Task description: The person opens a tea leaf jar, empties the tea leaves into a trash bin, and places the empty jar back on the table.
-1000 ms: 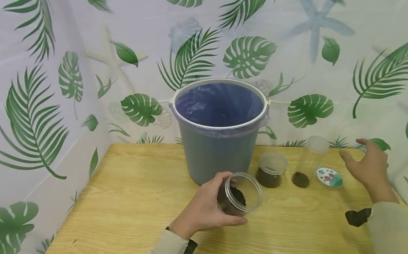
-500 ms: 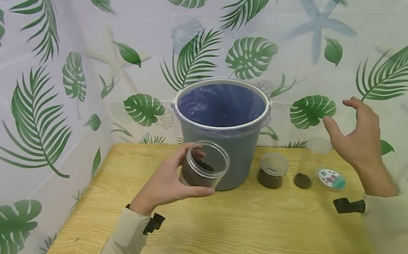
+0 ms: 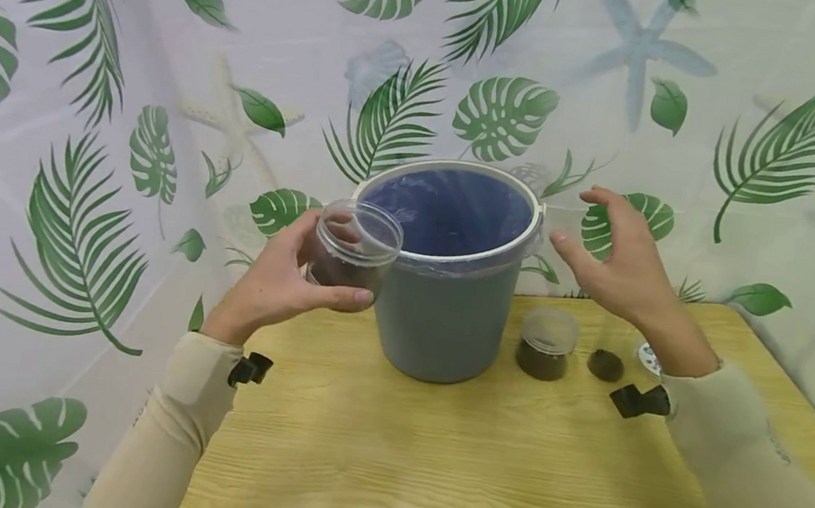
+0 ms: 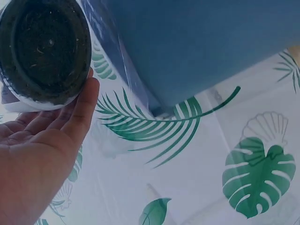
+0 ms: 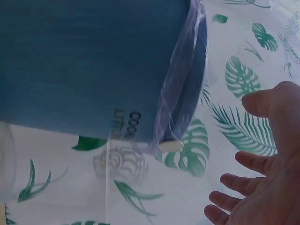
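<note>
My left hand (image 3: pixel 264 280) grips a clear plastic jar (image 3: pixel 358 236) with dark, soil-like stuff in its lower part. The jar is held up beside the left rim of a grey bucket (image 3: pixel 445 325), its mouth uncovered and its body nearly upright. In the left wrist view the dark bottom of the jar (image 4: pixel 47 51) faces the camera. My right hand (image 3: pixel 625 266) hangs in the air to the right of the bucket, fingers spread and holding nothing. A blue-purple plastic bag (image 3: pixel 450 209) lines the bucket and folds over its white rim.
Right of the bucket on the wooden table (image 3: pixel 369 459) stands a second clear jar (image 3: pixel 548 345) with dark contents. Beside it is a tall clear container (image 3: pixel 605 364) with a dark base, mostly behind my right arm. A printed round lid (image 3: pixel 650 359) lies behind that arm. Leaf-patterned cloth backs the table.
My left hand has lifted the jar and carried it left, from in front of the bucket to its left rim. My right hand has risen and moved left toward the bucket.
</note>
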The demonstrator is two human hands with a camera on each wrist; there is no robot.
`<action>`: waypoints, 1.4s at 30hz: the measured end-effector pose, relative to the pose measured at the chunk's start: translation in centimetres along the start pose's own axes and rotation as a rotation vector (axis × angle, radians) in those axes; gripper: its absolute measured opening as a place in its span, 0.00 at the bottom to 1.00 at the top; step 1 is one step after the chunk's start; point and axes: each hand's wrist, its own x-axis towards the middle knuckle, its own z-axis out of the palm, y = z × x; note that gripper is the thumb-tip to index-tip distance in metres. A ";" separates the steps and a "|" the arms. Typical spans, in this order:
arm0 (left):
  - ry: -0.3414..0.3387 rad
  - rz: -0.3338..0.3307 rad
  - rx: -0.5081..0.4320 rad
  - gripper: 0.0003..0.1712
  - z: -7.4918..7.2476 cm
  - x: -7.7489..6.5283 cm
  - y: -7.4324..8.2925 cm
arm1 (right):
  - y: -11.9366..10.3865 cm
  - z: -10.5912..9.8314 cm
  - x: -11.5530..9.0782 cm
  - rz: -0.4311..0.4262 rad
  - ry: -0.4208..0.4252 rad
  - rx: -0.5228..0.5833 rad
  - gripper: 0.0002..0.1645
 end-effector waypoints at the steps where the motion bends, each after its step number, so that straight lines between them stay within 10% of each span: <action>1: -0.003 -0.012 0.006 0.50 -0.4 0.4 0.1 | -0.1 0.3 0.1 0.005 -0.021 0.000 0.41; 12: -0.023 -0.081 0.127 0.46 -3.3 5.6 1.1 | -1.8 3.8 1.7 0.070 -0.197 -0.055 0.50; 20: -0.040 -0.088 0.248 0.49 -3.6 8.8 1.2 | -1.4 5.9 2.2 0.109 -0.161 -0.083 0.56; 42: -0.166 -0.059 0.522 0.60 -0.8 13.1 3.3 | -2.0 7.4 1.6 0.284 -0.208 -0.139 0.54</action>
